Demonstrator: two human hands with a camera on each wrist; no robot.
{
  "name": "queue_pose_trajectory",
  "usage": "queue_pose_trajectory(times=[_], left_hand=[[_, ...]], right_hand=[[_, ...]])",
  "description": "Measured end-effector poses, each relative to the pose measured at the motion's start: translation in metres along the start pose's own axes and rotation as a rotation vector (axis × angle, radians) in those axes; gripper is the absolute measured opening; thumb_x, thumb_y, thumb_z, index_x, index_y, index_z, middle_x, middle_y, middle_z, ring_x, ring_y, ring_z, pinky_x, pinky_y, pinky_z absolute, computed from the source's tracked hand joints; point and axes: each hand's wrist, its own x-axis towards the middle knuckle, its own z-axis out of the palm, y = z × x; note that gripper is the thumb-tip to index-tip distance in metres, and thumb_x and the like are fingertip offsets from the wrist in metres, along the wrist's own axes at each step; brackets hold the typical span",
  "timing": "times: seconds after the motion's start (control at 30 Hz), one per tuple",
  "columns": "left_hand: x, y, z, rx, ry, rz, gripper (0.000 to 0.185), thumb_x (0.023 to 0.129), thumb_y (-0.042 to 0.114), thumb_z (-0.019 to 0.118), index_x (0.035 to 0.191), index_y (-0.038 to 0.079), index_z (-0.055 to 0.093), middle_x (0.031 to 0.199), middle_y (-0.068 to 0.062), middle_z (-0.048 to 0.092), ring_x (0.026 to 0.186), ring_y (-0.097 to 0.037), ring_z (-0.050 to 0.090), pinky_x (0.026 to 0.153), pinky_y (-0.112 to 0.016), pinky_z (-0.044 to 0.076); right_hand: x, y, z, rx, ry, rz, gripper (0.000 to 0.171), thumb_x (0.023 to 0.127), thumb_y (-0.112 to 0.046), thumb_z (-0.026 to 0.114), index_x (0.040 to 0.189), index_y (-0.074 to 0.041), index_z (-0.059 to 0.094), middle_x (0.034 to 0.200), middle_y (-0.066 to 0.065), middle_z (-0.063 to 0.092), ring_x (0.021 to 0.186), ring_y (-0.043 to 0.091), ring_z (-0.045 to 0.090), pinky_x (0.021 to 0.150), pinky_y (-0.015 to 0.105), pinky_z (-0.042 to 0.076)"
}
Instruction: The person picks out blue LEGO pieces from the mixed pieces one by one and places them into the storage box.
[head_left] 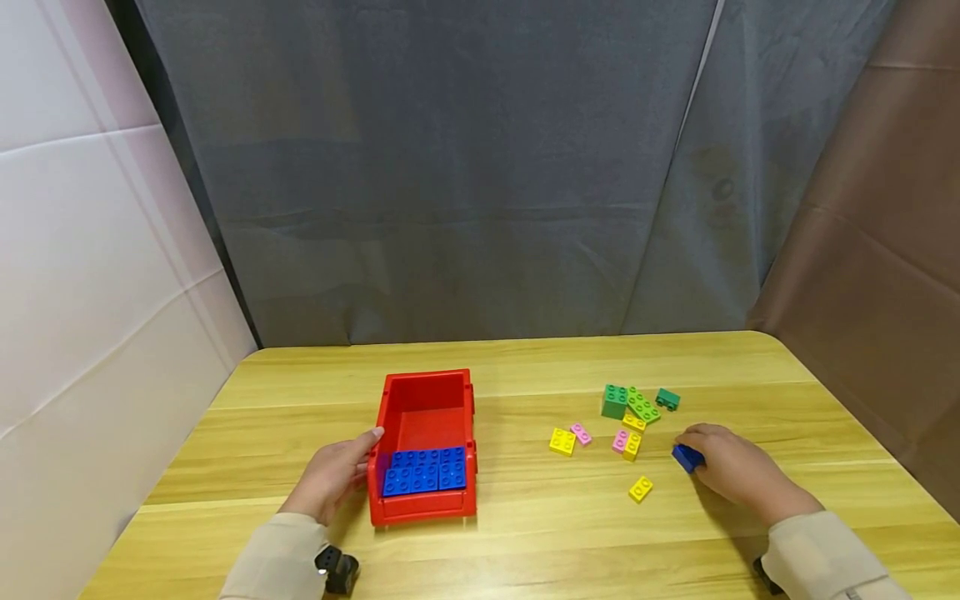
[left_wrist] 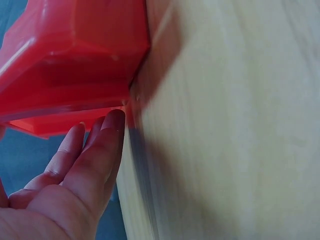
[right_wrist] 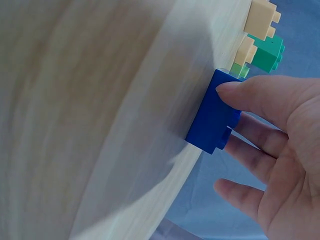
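My left hand (head_left: 330, 477) holds the left side of a red plastic bin (head_left: 427, 504), thumb over the rim. In the left wrist view, the fingers (left_wrist: 95, 165) lie outside the bin under its overhanging edge. Several blue toy bricks (head_left: 423, 475) sit side by side, studs up, in the bin's near end; its far end shows bare red floor. Over on the right, my right hand (head_left: 738, 471) pinches another blue toy brick (right_wrist: 214, 112) between thumb and fingers, close to the tabletop. The thumb presses on one long side, and part of the brick is hidden behind it.
Left of the right hand lie loose toy bricks: a dark green brick (head_left: 614, 402), a light green brick (head_left: 642, 406), yellow bricks (head_left: 562, 442) and pink bricks (head_left: 581, 433). A small green wheeled piece (head_left: 667, 399) lies behind them. Grey cloth (head_left: 465, 208) hangs behind the wooden table (head_left: 540, 550).
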Motion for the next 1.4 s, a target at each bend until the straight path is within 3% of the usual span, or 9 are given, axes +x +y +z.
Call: queue_pose_trajectory(times=[0.43,0.9,1.17,1.4], left_hand=[[0.001,0.000,0.000,0.008,0.001,-0.020,0.088,0.091,0.059,0.052,0.140,-0.012,0.035,0.139,-0.030,0.041,0.125,-0.044,0.042,0.108,-0.051,0.036],[0.000,-0.001,0.001,-0.032,0.002,-0.001,0.085,0.091,0.055,0.055,0.139,-0.013,0.037,0.140,-0.031,0.041,0.125,-0.044,0.043,0.108,-0.052,0.036],[-0.001,-0.001,0.001,-0.035,0.012,0.003,0.085,0.091,0.054,0.056,0.138,-0.014,0.037,0.140,-0.032,0.042,0.125,-0.044,0.045,0.108,-0.052,0.036],[0.000,-0.002,0.002,-0.038,0.014,0.021,0.078,0.093,0.051,0.055,0.135,-0.013,0.043,0.137,-0.031,0.046,0.123,-0.043,0.047,0.108,-0.053,0.035]], right_hand=[[0.001,0.001,-0.002,0.006,-0.051,0.024,0.037,0.079,0.000,0.075,0.115,0.001,0.066,0.115,0.019,0.064,0.108,0.040,0.060,0.087,0.052,0.051],[0.001,0.001,-0.005,0.023,-0.031,0.028,0.038,0.080,-0.005,0.075,0.115,0.004,0.065,0.111,0.019,0.066,0.104,0.039,0.062,0.086,0.051,0.052],[0.006,-0.019,-0.017,0.044,0.027,0.006,0.042,0.083,-0.016,0.074,0.118,0.005,0.063,0.111,0.020,0.065,0.103,0.038,0.062,0.085,0.052,0.052],[0.013,-0.045,-0.033,0.047,0.049,0.009,0.049,0.085,-0.025,0.073,0.123,0.004,0.061,0.122,0.027,0.060,0.113,0.045,0.057,0.089,0.057,0.049]])
